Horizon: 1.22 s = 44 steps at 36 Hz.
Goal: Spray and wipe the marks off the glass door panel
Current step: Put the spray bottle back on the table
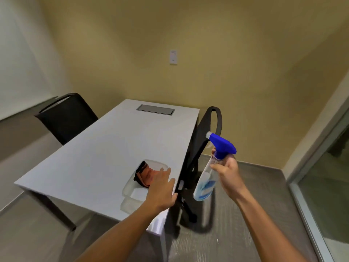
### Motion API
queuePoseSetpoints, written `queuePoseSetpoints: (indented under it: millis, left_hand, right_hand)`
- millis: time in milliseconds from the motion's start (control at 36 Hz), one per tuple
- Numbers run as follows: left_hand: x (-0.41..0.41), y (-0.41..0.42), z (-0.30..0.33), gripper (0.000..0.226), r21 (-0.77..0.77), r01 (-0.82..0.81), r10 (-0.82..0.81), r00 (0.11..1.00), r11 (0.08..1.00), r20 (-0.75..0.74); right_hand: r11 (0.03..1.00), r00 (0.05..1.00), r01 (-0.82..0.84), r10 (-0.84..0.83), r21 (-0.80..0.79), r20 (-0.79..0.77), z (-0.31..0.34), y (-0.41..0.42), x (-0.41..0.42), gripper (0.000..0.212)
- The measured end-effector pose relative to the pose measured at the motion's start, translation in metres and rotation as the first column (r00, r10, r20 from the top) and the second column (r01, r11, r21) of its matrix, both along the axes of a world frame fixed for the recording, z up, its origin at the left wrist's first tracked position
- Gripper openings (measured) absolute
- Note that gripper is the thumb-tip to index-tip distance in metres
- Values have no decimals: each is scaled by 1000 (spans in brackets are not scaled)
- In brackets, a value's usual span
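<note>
Glass door panel (328, 186) at far right, well apart from white table (94, 157). Take orange cloth (149, 175), apparently folded, from clear container (130, 186) before turning to glass. Left hand (162, 191) flat, fingers spread over container, gripping nothing. Right hand (228, 173) clamped around spray bottle (209, 173) neck, blue nozzle pointing left.

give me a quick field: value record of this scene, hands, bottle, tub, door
right hand: grips spray bottle by its neck, beside the table
spray bottle: clear, blue trigger head, nozzle aimed up and left
left hand: open, over the clear tub
tub: on white table, near corner, orange cloth inside
glass door panel: far right, not yet sprayed
chairs: one on each side of the table
</note>
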<state>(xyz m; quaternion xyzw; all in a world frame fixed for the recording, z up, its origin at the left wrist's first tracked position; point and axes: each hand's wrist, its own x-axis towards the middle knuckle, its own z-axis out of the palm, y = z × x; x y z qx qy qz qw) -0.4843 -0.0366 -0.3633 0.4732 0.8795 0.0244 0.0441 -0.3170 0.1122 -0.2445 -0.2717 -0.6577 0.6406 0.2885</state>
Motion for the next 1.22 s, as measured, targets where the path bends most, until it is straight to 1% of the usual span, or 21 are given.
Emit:
queuePoseSetpoints:
  millis: [56,111,167,222,278,389,472,556,611,694,750,972,1139,1222]
  left_hand:
    - [-9,-9,-5,67,1,-27,27,999,1000,-20]
    - [-17,-19,-8,74,36,-77,76,997,996,3]
    - [-26,-31,-8,78,69,-119,118,993,990,21]
    - [-36,-42,-11,77,72,-141,140,990,987,20]
    - [-49,-51,-14,76,52,-167,166,985,984,39]
    - [-78,-68,-19,63,7,-191,190,980,982,54]
    - [-101,-77,-19,62,-24,-206,207,976,978,74]
    - [-127,-84,-20,63,-21,-202,203,976,979,83]
    - [-142,-88,-21,61,-17,-202,203,975,979,96]
    - [-161,-91,-23,60,-17,-202,203,973,979,106]
    - [-171,-92,-26,61,-20,-209,210,971,978,118]
    - [-197,-88,-40,62,-56,-193,199,971,980,134]
    - [-210,-83,-51,62,-74,-174,184,970,982,160]
    - [-217,-80,-58,61,-73,-161,172,969,984,178]
  right_hand:
    - [1000,999,-25,25,15,21,-3,-5,-12,39]
    - [998,998,-56,55,25,40,-6,-10,-26,42]
    - [996,994,-85,83,22,73,-11,-17,-41,39]
    - [994,989,-98,94,36,112,-15,-25,-56,38]
    - [993,987,-108,100,55,129,-20,-32,-71,42]
    - [987,986,-117,103,106,134,-26,-45,-102,41]
    - [988,988,-96,80,121,132,-28,-55,-123,41]
    - [987,990,-81,63,141,126,-30,-64,-145,41]
    - [986,990,-76,57,147,127,-31,-68,-158,45]
    - [985,992,-57,38,162,120,-36,-75,-176,57]
    - [985,992,-45,24,170,121,-41,-80,-186,60]
    - [988,989,-23,0,152,149,-67,-99,-214,48]
    - [985,980,37,-69,170,187,-88,-107,-228,45]
    - [977,974,34,-79,211,210,-99,-110,-234,44]
